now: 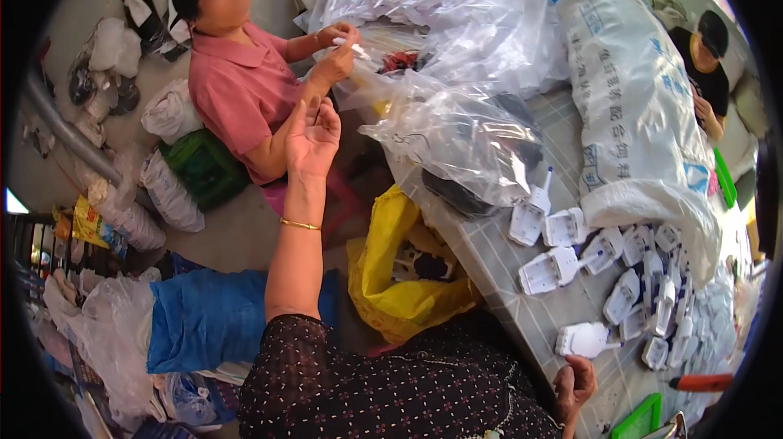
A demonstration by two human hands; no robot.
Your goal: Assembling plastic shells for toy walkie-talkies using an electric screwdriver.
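Observation:
My left hand is raised palm up, fingers loosely bent and apart, with nothing in it. It is beside a co-worker's arm, and a gold bracelet circles my forearm. At the table's near edge, my right hand has its fingers curled in toward the thumb; what they hold, if anything, is hidden. Right by its fingertips lies a white plastic housing with a thin stem. Several similar white housings are scattered and piled farther up the grey tiled table.
A white woven sack and clear plastic bags cover much of the table. A yellow bag hangs open beside it. A co-worker in pink handles a small white piece; another person sits far right. An orange-handled tool lies right.

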